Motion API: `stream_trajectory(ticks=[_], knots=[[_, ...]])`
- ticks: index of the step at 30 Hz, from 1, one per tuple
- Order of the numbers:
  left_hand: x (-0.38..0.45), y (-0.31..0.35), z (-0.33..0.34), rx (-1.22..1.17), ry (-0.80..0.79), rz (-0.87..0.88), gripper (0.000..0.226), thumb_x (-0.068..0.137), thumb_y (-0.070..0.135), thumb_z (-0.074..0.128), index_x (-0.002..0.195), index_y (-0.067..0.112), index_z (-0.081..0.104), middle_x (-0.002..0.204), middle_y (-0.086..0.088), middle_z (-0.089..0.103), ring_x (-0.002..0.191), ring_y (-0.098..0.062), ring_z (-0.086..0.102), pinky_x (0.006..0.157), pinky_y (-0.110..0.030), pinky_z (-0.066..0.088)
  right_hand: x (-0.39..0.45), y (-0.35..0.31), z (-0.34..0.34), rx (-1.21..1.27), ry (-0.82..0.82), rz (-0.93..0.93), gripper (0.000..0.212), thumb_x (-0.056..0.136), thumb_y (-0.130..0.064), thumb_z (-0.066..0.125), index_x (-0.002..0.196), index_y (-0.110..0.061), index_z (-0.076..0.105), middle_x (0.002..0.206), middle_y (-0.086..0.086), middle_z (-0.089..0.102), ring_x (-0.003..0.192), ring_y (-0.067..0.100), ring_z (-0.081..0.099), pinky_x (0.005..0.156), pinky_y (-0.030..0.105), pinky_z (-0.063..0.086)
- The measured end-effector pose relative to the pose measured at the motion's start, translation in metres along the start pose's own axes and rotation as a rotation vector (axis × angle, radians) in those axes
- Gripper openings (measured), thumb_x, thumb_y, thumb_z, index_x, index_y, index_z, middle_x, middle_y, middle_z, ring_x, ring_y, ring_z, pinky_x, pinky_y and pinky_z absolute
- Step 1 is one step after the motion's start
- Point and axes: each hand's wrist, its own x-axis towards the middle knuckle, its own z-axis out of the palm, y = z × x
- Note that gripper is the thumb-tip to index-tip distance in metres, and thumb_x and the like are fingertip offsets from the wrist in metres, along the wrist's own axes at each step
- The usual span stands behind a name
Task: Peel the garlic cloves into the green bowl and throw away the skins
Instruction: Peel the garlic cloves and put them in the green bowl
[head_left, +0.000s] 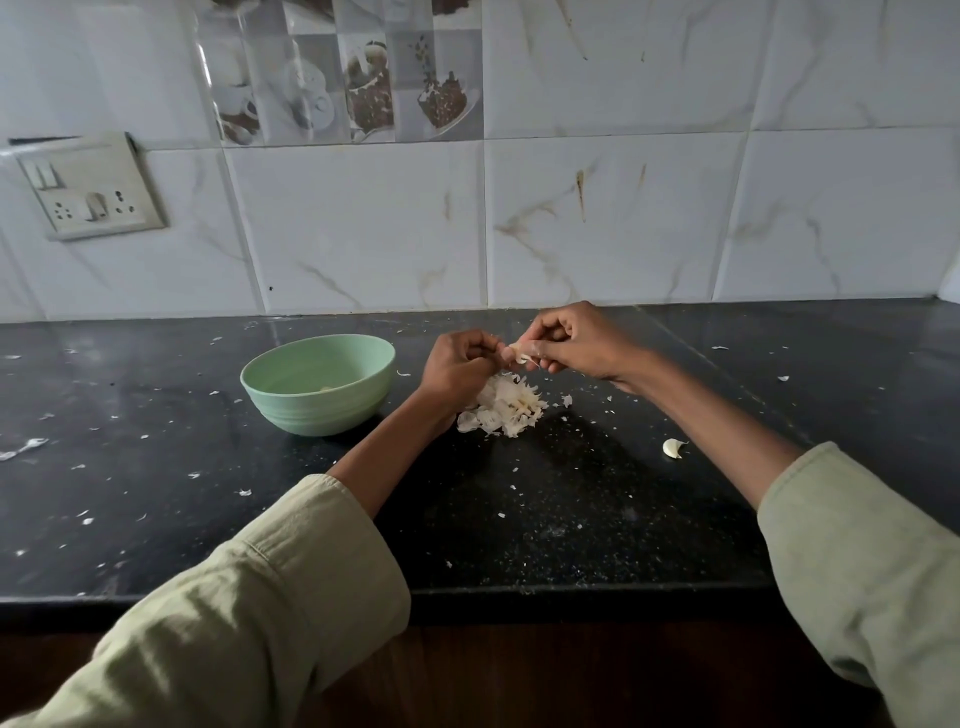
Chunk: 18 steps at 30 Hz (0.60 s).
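While both hands meet above the dark counter (597, 519), they work on one garlic clove (521, 352) held between them. The right hand (576, 340) has its fingers curled round the clove and pinches it at the fingertips; the left hand (460, 364) is curled too, its thumb and fingertips pinching at the clove's near end, where a strip of pale skin hangs loose. Both hands are raised off the counter, touching one another at the clove.

Directly below the hands, and partly hidden behind the left wrist, lies a pile of skins (501, 410), white and papery, resting on the counter. To the left of the left hand, just beside it but not touching, stands the green bowl (318, 384), upright; something small and pale (326, 387) lies at its bottom, though I cannot tell how many cloves are inside. Nearer the person than the right hand, under the right forearm, a single unpeeled clove (673, 448) lies alone on the counter, well apart from the pile.

Small white flecks of skin are scattered over the counter on both sides of the hands. Both forearms come out of pale green sleeves (270, 587). Beyond the hands rises a tiled wall (597, 218), with a switch plate (88, 189) far to the left of the left hand.
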Motion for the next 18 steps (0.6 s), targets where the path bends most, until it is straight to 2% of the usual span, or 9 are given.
stream_trajectory(ticks=[4,10,12,15,18], knots=[[0.0006,0.0012,-0.0018,-0.013,0.017,-0.008,0.006,0.095,0.011,0.076,0.09,0.009,0.073,0.085,-0.006,0.08,0.075,-0.005,0.072,0.069,-0.015,0.051,0.0018,0.0004,0.0078,-0.084,-0.013,-0.036,0.014,0.098,-0.009,0.069,0.11,-0.004,0.076,0.089,0.01,0.077,0.077,0.013,0.072,0.068,0.02,0.059],[-0.001,0.005,-0.0003,0.015,0.028,-0.006,0.011,0.097,0.017,0.074,0.096,0.006,0.073,0.086,-0.003,0.079,0.065,0.008,0.067,0.062,-0.007,0.047,-0.0003,-0.0033,0.0068,-0.049,-0.016,-0.027,0.018,0.097,-0.011,0.071,0.112,-0.004,0.076,0.094,0.011,0.078,0.074,0.007,0.072,0.069,0.018,0.058],[-0.0007,0.005,0.0002,0.017,0.006,0.002,0.009,0.098,0.016,0.073,0.092,0.009,0.073,0.084,0.001,0.079,0.068,0.007,0.068,0.064,-0.009,0.047,-0.002,-0.0046,0.0045,-0.022,-0.01,-0.01,0.019,0.095,-0.015,0.074,0.111,-0.005,0.077,0.093,0.008,0.078,0.074,0.004,0.072,0.069,0.018,0.059],[-0.0029,0.0074,0.0001,0.006,-0.026,0.01,0.01,0.098,0.016,0.073,0.09,0.011,0.072,0.08,0.006,0.078,0.071,0.006,0.069,0.067,-0.01,0.047,-0.0017,-0.0051,0.0032,0.009,-0.006,0.01,0.02,0.095,-0.01,0.073,0.114,-0.004,0.075,0.093,0.008,0.078,0.073,0.005,0.072,0.068,0.018,0.059],[-0.003,0.0081,-0.0008,0.013,-0.033,0.009,0.011,0.097,0.017,0.073,0.087,0.014,0.072,0.082,0.004,0.079,0.071,0.006,0.067,0.072,-0.02,0.047,-0.0013,-0.0059,0.0037,0.03,-0.012,0.022,0.02,0.096,-0.008,0.071,0.116,-0.006,0.073,0.091,0.007,0.079,0.072,0.005,0.073,0.067,0.019,0.059]])
